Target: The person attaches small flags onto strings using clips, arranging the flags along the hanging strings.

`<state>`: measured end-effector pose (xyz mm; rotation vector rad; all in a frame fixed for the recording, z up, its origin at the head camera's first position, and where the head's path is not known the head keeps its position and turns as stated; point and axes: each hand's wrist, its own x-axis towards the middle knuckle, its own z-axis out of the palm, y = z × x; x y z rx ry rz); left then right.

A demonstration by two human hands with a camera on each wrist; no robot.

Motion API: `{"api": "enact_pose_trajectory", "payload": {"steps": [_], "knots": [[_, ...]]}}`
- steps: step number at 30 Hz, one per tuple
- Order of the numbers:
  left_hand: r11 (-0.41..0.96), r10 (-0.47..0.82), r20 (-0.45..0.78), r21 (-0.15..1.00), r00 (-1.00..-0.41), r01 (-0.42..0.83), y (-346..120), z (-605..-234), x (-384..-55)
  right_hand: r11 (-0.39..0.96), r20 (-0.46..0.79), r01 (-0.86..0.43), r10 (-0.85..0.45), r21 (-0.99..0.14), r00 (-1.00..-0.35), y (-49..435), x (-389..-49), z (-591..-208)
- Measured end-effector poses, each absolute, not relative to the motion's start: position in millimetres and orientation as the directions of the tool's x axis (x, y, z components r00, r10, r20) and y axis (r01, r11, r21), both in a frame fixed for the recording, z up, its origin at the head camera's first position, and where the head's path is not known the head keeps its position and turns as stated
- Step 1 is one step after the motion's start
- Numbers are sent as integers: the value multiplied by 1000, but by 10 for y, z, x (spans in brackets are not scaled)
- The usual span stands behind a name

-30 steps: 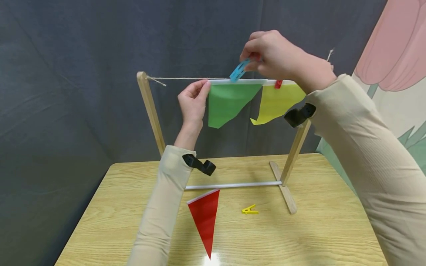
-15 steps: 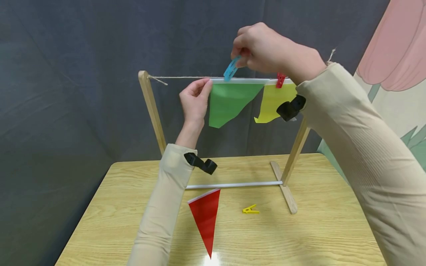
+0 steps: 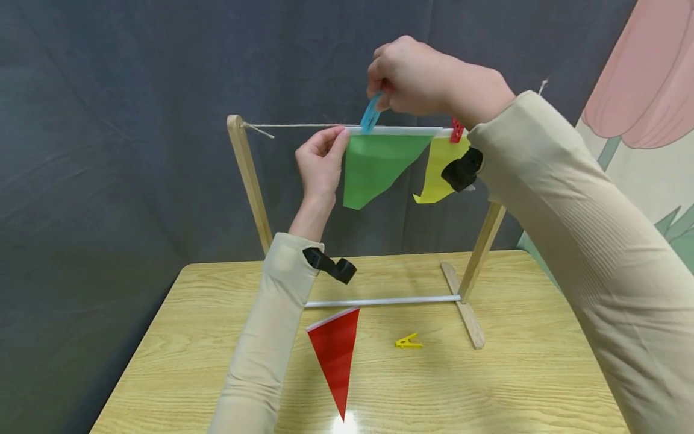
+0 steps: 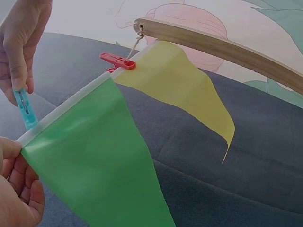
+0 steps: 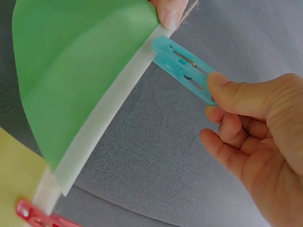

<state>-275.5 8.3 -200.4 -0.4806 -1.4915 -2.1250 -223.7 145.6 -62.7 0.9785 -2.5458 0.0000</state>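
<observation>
A green pennant (image 3: 379, 163) with a white top band hangs along the string (image 3: 293, 125). My left hand (image 3: 320, 166) pinches its upper left corner between thumb and fingers. From above, my right hand (image 3: 412, 75) pinches the handle end of a blue clothespin (image 3: 371, 114), whose tip overlaps the white band close to my left fingertips. In the right wrist view the blue clothespin (image 5: 182, 68) lies across the band's edge. To the right hangs a yellow pennant (image 4: 180, 85), with a red clothespin (image 4: 118, 61) on its band beside the green one's end.
A wooden frame with a left post (image 3: 249, 181) and a right post (image 3: 482, 250) carries the string. Below, a white rod (image 3: 385, 301) joins its feet. On the table (image 3: 162, 361) lie a red pennant (image 3: 336, 358) and a yellow clothespin (image 3: 408, 342).
My right hand has moved left along the band with the blue clothespin, towards the green pennant's left corner. The left hand keeps its pinch, shifting only slightly.
</observation>
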Motion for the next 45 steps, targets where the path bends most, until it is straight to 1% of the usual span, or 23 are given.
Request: {"api": "enact_pose_trajectory", "payload": {"steps": [12,21,28,37,45], "knots": [[-262,-207,539,774,-817,577,112,-2028,-2774,807,306,-578,-585,123,-751,1446,-2263,-620],[-252,-207,541,776,-815,579,116,-2037,-2770,802,309,-583,-592,134,-744,1444,-2266,-608],[-248,-202,543,777,-815,578,113,-2028,-2757,809,284,-576,-583,117,-761,1433,-2276,-606],[-276,-196,531,776,-824,566,127,-2037,-2748,784,264,-610,-615,112,-743,1437,-2294,-638],[-282,-197,529,776,-825,565,135,-2046,-2761,783,242,-613,-618,107,-748,1443,-2308,-654]]}}
